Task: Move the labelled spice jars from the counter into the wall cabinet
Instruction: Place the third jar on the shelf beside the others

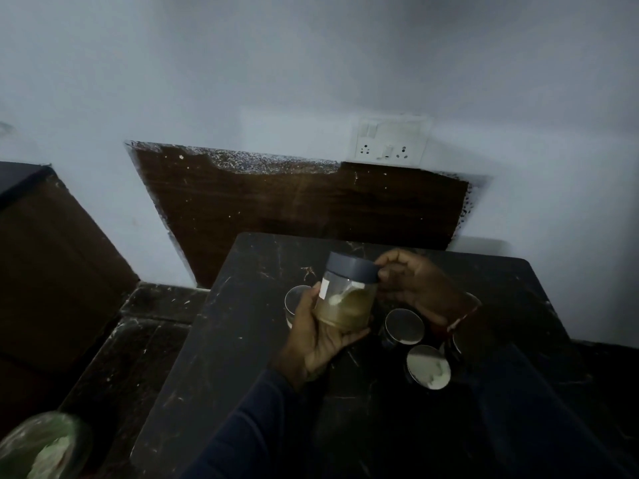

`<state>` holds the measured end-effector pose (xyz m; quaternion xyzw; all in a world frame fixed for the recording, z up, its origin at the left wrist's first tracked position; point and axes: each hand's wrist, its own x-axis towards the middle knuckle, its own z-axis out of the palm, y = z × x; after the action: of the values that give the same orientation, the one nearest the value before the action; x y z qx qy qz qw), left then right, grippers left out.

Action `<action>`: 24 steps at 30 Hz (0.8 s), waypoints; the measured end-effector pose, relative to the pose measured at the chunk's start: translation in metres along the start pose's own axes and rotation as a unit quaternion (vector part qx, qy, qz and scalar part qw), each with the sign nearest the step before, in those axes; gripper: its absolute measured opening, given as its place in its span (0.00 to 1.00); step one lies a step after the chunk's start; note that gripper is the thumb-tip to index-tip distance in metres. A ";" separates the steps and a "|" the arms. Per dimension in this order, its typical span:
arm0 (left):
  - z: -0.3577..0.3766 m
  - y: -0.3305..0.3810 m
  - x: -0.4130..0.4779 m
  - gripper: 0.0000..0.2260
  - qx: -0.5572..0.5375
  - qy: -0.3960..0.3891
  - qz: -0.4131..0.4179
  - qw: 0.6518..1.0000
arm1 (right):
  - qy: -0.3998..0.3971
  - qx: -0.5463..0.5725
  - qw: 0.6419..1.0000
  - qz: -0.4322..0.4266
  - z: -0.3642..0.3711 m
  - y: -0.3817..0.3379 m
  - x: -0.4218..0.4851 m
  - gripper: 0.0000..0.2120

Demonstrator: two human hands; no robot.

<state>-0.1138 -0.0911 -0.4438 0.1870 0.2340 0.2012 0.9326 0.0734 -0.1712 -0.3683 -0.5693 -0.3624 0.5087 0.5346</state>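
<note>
Starting at the near left corner, I see a blurred green-tinted tub [45,444] and, farther back, a brown block [52,254] that I cannot identify. The dark bench [242,340] fills the middle, running to the wall. One steel-lidded jar [295,300] stands on it, partly hidden behind my left hand [321,337].

That left hand is wrapped round the glass body of the spice jar [349,299], which is held tilted above the bench and touches nothing else. It has a white label on its left side and brownish powder in the lower half. My right hand [422,285] pinches the same jar by the right edge of its grey lid [352,267]. Right of it and nearer, two more round-lidded jars [404,326] sit close together on the bench, and a further one at the right wrist is mostly hidden.

I judge this to be the pick-up and check of one jar, with the carrying not yet begun. No wall cabinet is in view. The next move calls for a firm one-handed hold, a turn towards the cabinet, and the jar kept upright so the lid stays seated.
</note>
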 end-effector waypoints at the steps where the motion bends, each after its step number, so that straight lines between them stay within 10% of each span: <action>1: 0.003 0.000 -0.001 0.25 0.001 0.003 0.018 1.000 | 0.042 0.021 0.999 -0.006 0.006 0.007 0.000 0.09; 8: 0.012 0.001 0.000 0.22 0.227 0.086 0.181 0.953 | 0.136 0.097 0.986 -0.025 0.062 0.039 -0.003 0.17; 24: 0.004 0.034 -0.012 0.19 0.279 0.096 0.219 0.930 | 0.141 0.090 0.986 0.001 0.076 0.027 0.026 0.24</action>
<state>-0.1315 -0.0687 -0.4209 0.4663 0.3222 0.3435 0.7489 0.0018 -0.1327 -0.3925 -0.5852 -0.2360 0.4546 0.6286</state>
